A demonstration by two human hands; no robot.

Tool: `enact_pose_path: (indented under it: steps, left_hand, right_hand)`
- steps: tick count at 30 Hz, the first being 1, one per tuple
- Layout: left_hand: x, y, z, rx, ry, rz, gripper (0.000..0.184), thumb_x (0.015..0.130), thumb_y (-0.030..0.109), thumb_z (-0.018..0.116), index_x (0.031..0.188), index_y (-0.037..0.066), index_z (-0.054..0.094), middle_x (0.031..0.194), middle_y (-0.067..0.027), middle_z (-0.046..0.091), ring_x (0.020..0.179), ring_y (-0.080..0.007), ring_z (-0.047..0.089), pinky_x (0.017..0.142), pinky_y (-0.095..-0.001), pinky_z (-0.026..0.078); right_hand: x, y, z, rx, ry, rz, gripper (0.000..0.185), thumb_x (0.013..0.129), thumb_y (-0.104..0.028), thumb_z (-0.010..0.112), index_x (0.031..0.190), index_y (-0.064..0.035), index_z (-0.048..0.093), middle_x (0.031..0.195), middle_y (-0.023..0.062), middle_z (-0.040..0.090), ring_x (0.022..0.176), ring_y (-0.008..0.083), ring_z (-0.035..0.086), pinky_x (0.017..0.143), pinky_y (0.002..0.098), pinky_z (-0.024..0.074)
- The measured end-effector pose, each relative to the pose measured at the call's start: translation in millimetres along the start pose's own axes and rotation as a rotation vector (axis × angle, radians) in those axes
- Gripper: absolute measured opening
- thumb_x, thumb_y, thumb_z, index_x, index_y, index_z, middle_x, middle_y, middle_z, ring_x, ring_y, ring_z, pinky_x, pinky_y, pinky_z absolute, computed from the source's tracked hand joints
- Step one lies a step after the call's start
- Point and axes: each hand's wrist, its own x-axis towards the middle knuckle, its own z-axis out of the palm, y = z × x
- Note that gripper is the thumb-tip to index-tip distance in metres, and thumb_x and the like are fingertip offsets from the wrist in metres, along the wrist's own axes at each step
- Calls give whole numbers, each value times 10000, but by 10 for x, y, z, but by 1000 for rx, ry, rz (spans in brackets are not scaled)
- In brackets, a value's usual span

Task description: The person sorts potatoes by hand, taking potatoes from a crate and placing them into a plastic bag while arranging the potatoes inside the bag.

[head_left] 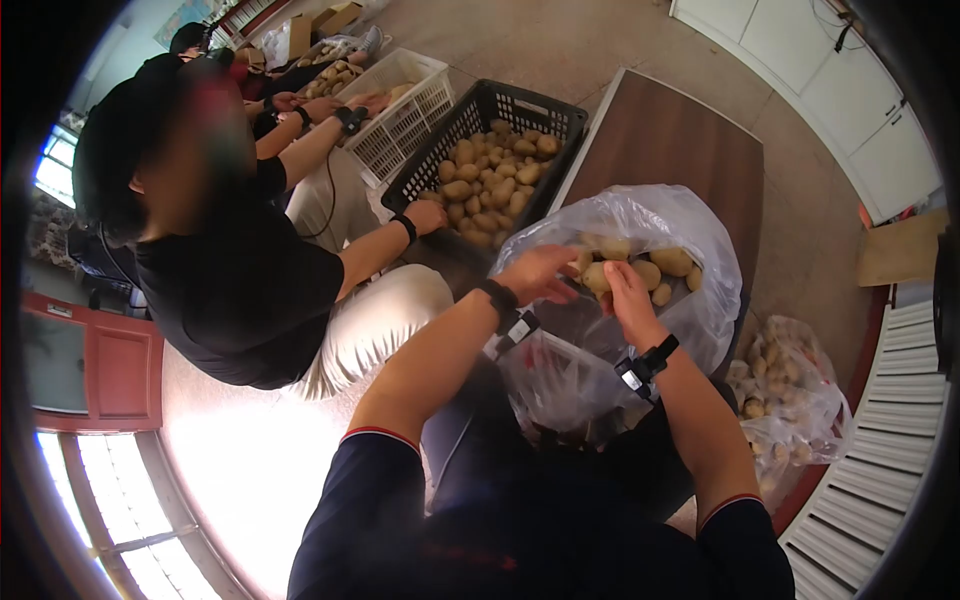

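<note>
A clear plastic bag (690, 222) lies spread wide in front of me, its mouth gaping, with several potatoes (672, 262) inside. Over the bag's mouth, my right hand (632, 298) grips a potato (597, 277) with the fingers along its right side. My left hand (543, 273) is at the left of that same potato, thumb and fingers apart; its fingertips reach close to the potato, and whether they touch it is hard to make out. Both wrists wear black bands with small devices.
A black crate (575, 118) full of potatoes stands ahead-left, beside a white crate (440, 78). A person in black (220, 270) sits at my left, one hand at the black crate. A brown board (680, 140) lies ahead. Another potato bag (790, 385) rests at right.
</note>
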Motion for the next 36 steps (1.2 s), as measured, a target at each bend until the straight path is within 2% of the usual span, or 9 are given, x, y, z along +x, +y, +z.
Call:
enact_pose_path:
  steps: [3,5,6,12,15,23,31,34,36]
  left_hand:
    - [-28,82,146,-116,-75,-111,453,911,257,609,1281,17,504,1220,-143,550,947,-331,678,753,-426,572]
    - [18,-10,98,202,-267,159,438,848,88,651,1263,25,525,1232,-143,537,901,-306,681,762,-429,577]
    - [28,-10,126,214,-222,106,445,822,14,640,1255,28,536,1216,-134,545,879,-283,677,756,-417,577]
    - [-13,51,113,-81,-112,-5,275,902,112,593,1174,66,590,1024,-63,599,785,-181,628,640,-321,532]
    - [-64,152,9,-91,-104,202,255,930,245,582,1121,77,605,959,-54,604,750,-170,598,603,-291,495]
    - [52,119,-569,-590,454,268,254,944,244,556,1098,42,563,952,-90,613,766,-232,587,649,-364,499]
    - [296,-177,-1034,-628,558,333,287,922,208,573,1122,4,605,1037,-152,621,863,-302,618,778,-390,538]
    - [572,-515,-1435,495,688,711,349,881,264,655,1079,-22,630,1115,-202,614,969,-343,614,846,-395,525]
    - [682,-622,-1571,528,757,733,406,844,302,701,1073,-27,638,1156,-225,601,1030,-360,597,898,-401,501]
  right_hand:
    - [-104,-68,93,-120,-61,-63,327,992,-339,519,1067,-25,574,748,24,568,570,90,513,522,253,418]
    - [-67,39,96,-191,-32,-159,320,997,-330,511,1050,-20,569,739,30,569,586,97,526,538,266,427]
    - [-61,45,96,-261,0,-245,314,1003,-322,503,1033,-15,564,729,37,571,603,104,538,555,279,436]
    - [-64,124,-52,-540,64,-392,233,957,-231,538,1049,-20,574,868,124,645,746,299,631,686,391,492]
    - [-97,215,-143,-873,150,-567,234,895,-179,582,1088,-48,591,1025,145,628,914,361,599,788,437,493]
    - [-122,393,-249,-1214,92,-527,353,825,-139,638,1171,-156,574,1157,107,546,1007,351,546,817,444,505]
    - [-127,397,-231,-1267,84,-469,398,770,-117,670,1145,-181,556,1104,101,530,985,337,556,778,442,521]
    - [-136,409,-233,-1307,50,-405,471,769,-116,679,1212,-159,524,1125,103,537,1006,333,556,802,438,517]
    - [-148,427,-236,-1319,42,-429,480,758,-119,684,1203,-151,508,1082,118,555,995,343,571,780,442,530]
